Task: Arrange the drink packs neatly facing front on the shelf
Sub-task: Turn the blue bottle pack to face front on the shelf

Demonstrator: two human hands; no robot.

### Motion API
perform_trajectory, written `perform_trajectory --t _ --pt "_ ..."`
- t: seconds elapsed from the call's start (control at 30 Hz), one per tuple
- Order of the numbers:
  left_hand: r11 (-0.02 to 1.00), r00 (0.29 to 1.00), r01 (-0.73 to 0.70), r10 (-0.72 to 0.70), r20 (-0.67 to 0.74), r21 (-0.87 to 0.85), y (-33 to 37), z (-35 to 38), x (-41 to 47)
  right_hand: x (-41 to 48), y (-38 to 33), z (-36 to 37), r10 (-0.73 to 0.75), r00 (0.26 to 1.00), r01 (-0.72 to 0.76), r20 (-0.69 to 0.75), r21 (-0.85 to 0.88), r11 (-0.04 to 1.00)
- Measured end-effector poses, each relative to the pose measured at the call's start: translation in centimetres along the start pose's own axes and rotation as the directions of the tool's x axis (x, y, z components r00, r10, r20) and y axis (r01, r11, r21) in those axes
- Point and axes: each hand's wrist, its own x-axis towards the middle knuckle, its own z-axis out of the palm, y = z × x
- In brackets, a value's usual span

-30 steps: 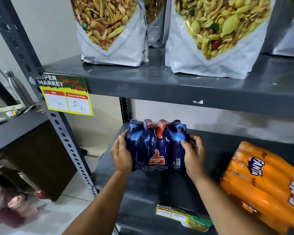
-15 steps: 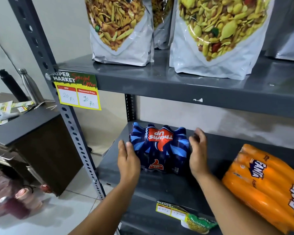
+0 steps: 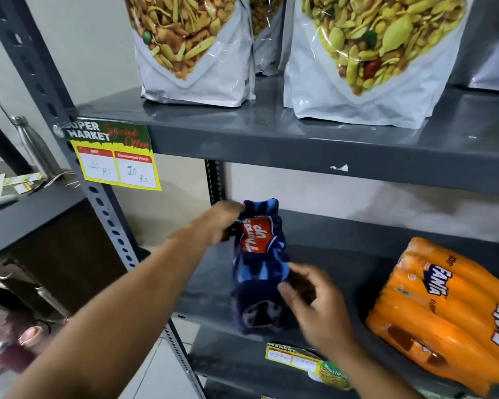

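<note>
left hand (image 3: pixel 219 223): extended, fingers curled | right hand (image 3: pixel 308 295): nearer, half-curled, blurred

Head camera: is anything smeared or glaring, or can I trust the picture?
Head view: both hands are motion-blurred, left hand and right hand, along with the dark blue Thums Up drink pack; ceiling light glares on the grey metal upper shelf; the wide lens bends the uprights.

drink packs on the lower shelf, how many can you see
2. The blue Thums Up pack is at the shelf's left between both hands; the orange Fanta pack lies at the right, cut by the frame edge. More may sit out of view beyond it.
</note>
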Motion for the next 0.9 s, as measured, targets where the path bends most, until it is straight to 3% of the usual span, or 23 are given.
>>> perform_trajectory --t 0.23,0.3,0.33,0.37,0.43,0.5,0.53,0.57,0.63,0.7,0.77,0.9 --pt "0.890 0.944 -0.175 0.029 0.329 0.422 4.5 2.9 1.7 -0.8 -2.0 6.9 -0.139 0.990 0.139 0.008 -0.104 0.985" --pt "0.860 0.931 -0.244 0.077 0.358 0.448 4.3 2.1 1.9 0.1 -1.9 5.8 -0.078 0.997 0.077 -0.022 -0.005 0.997" --pt "0.854 0.932 -0.282 0.135 0.336 0.437 3.8 1.1 1.5 0.8 -1.6 4.5 -0.059 0.993 0.062 -0.103 0.033 0.998" --pt "0.860 0.937 -0.309 0.203 0.283 0.406 3.0 0.1 1.0 1.8 -1.1 2.9 -0.041 0.977 0.047 -0.207 0.024 0.999" --pt "0.920 0.953 -0.299 0.302 0.027 0.254 0.1 -1.9 -1.4 4.9 -0.1 -0.2 0.067 0.948 -0.057 -0.311 0.042 0.998" --pt "0.923 0.857 -0.361 0.386 -0.341 0.137 -4.5 -2.5 -5.3 8.3 0.5 -2.0 0.247 0.940 -0.211 -0.235 0.169 0.963" --pt "0.916 0.795 -0.388 0.388 -0.467 0.100 -6.8 -2.1 -7.0 9.6 0.7 -2.1 0.310 0.936 -0.268 -0.169 0.230 0.935" --pt "0.917 0.783 -0.399 0.349 -0.515 0.014 -8.9 -1.6 -7.9 10.5 0.8 -1.9 0.363 0.926 -0.324 -0.107 0.272 0.906" --pt "0.915 0.893 -0.301 0.172 -0.417 -0.268 -12.0 -0.6 -8.1 10.7 0.8 -0.9 0.480 0.877 -0.458 0.017 0.330 0.825" --pt "0.890 0.962 -0.194 0.090 -0.259 -0.412 -13.4 -0.2 -7.2 10.2 0.6 0.2 0.594 0.802 -0.567 0.059 0.388 0.727" --pt "0.876 0.964 -0.205 0.104 -0.244 -0.437 -13.2 -0.6 -6.7 9.7 0.4 0.9 0.640 0.768 -0.581 0.030 0.453 0.676" --pt "0.847 0.970 -0.127 -0.001 -0.241 -0.516 -12.8 -2.7 -4.4 8.1 0.8 2.1 0.582 0.811 -0.517 0.052 0.530 0.673"
